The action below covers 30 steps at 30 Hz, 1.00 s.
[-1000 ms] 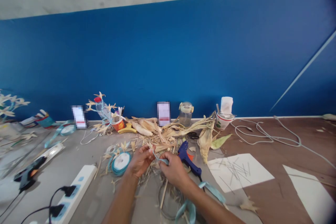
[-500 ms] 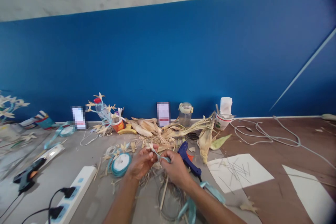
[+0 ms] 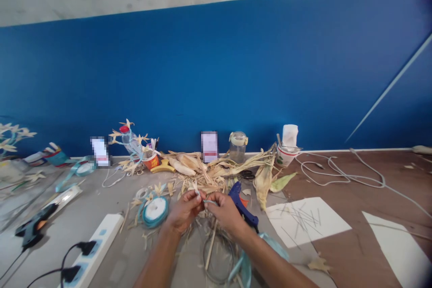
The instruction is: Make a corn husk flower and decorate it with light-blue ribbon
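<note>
My left hand is closed in a pinch on a small pale corn husk flower, whose petals stick up above the fingertips. Close beside it, my right hand pinches a light blue ribbon that runs toward the flower's stem. Most of the stem is hidden by the fingers. Below the right forearm trails more blue ribbon. A blue glue gun lies just right of my right hand, and a roll of blue ribbon lies left of my left hand.
Dried corn husks are heaped behind my hands. Left stand a white power strip and a black glue gun. A lidded jar, a phone and a paper cup line the blue partition. Thin wires lie on white paper.
My hands have drawn slightly closer together, and the husk flower now points more upright. The ribbon between my hands shows less. The glue guns and the ribbon roll lie where they were.
</note>
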Each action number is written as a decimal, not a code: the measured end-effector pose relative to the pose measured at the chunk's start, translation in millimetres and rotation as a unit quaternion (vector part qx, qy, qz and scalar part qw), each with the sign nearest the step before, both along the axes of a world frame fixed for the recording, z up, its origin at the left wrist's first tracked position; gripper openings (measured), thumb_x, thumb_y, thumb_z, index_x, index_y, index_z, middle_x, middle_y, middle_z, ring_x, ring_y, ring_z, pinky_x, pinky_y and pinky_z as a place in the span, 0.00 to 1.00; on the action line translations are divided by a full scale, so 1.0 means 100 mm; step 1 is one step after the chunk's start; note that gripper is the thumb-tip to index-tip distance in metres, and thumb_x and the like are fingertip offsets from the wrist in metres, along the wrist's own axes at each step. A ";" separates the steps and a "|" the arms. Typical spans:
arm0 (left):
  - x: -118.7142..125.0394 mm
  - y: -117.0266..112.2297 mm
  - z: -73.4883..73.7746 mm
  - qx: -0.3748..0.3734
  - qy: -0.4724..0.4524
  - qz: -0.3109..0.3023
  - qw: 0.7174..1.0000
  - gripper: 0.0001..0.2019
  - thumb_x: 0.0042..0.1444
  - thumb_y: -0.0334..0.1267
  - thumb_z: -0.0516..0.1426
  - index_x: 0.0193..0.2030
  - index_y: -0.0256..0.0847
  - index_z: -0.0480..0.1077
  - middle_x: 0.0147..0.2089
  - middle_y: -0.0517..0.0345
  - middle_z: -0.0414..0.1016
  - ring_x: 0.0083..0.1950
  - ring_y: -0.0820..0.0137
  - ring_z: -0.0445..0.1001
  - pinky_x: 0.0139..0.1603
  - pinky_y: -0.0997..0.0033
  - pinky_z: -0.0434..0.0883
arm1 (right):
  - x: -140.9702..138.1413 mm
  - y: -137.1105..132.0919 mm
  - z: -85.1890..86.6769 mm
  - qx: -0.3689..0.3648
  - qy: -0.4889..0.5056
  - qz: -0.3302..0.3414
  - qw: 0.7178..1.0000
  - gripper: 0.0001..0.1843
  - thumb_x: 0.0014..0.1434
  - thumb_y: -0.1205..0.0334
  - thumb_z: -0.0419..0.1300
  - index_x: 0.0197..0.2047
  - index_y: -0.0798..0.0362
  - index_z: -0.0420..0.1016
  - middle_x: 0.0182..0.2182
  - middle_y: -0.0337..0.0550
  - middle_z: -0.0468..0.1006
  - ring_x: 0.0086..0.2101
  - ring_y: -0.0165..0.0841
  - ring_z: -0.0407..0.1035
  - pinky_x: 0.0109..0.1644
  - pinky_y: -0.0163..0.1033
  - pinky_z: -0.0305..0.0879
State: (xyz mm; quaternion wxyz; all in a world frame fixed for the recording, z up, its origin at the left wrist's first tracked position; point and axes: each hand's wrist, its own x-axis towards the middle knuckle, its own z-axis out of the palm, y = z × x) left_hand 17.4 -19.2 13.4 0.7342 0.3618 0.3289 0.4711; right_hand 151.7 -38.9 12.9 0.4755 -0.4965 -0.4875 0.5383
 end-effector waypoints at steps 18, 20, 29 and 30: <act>-0.08 0.08 -0.05 0.073 0.149 0.022 0.986 0.15 0.44 0.48 0.62 0.27 0.37 0.70 0.16 0.67 0.61 0.18 0.79 0.55 0.23 0.76 0.48 | 0.10 0.02 0.09 -0.030 0.087 0.050 0.995 0.12 0.39 0.62 0.60 0.31 0.55 0.68 0.23 0.34 0.68 0.24 0.27 0.60 0.29 0.31 0.55; -0.09 0.10 -0.08 0.083 0.163 0.019 0.983 0.15 0.44 0.49 0.62 0.28 0.37 0.70 0.16 0.66 0.62 0.18 0.79 0.55 0.22 0.75 0.47 | 0.11 0.04 0.07 -0.039 0.089 0.040 0.994 0.12 0.42 0.59 0.59 0.31 0.55 0.68 0.20 0.31 0.64 0.21 0.25 0.56 0.26 0.31 0.51; -0.11 0.15 -0.23 0.108 0.226 0.015 0.968 0.16 0.48 0.50 0.59 0.29 0.37 0.70 0.17 0.66 0.63 0.18 0.78 0.57 0.22 0.75 0.49 | 0.15 0.12 -0.08 0.038 -0.084 0.031 0.995 0.12 0.51 0.56 0.53 0.21 0.55 0.64 0.17 0.32 0.60 0.21 0.26 0.54 0.27 0.32 0.51; -0.11 0.15 -0.23 0.108 0.233 0.017 0.966 0.16 0.48 0.50 0.59 0.29 0.37 0.70 0.17 0.66 0.63 0.18 0.78 0.56 0.22 0.75 0.49 | 0.16 0.11 -0.07 0.047 -0.101 0.036 0.993 0.13 0.51 0.56 0.52 0.21 0.55 0.66 0.17 0.33 0.62 0.22 0.26 0.55 0.27 0.32 0.52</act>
